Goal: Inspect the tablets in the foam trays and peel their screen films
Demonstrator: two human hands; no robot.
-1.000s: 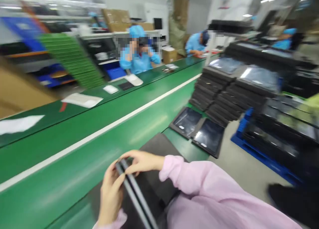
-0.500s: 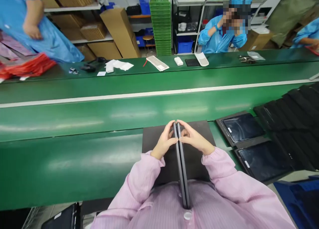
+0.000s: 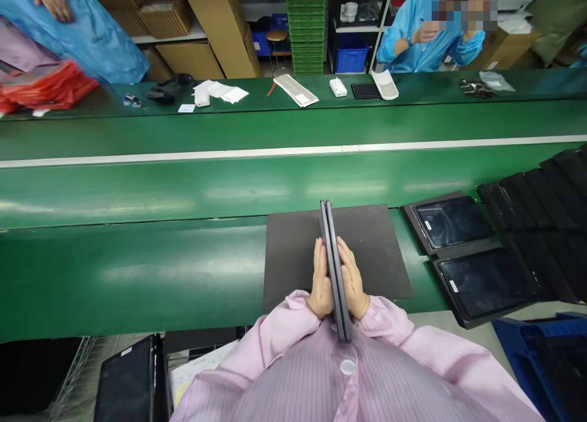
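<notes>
Slim slabs stand on edge, pressed between left grip and right grip, near a dark mat; likely stiff, slippery, fragile, best clasped evenly across both faces.

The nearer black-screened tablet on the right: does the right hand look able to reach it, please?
Probably yes: nothing visible blocks the tablet, but the right hand presses two upright slim grey slabs.

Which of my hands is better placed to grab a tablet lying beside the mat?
Probably the right hand: it flanks the upright slim devices on the side towards the tablets, while the left hand is farther away across them.
</notes>
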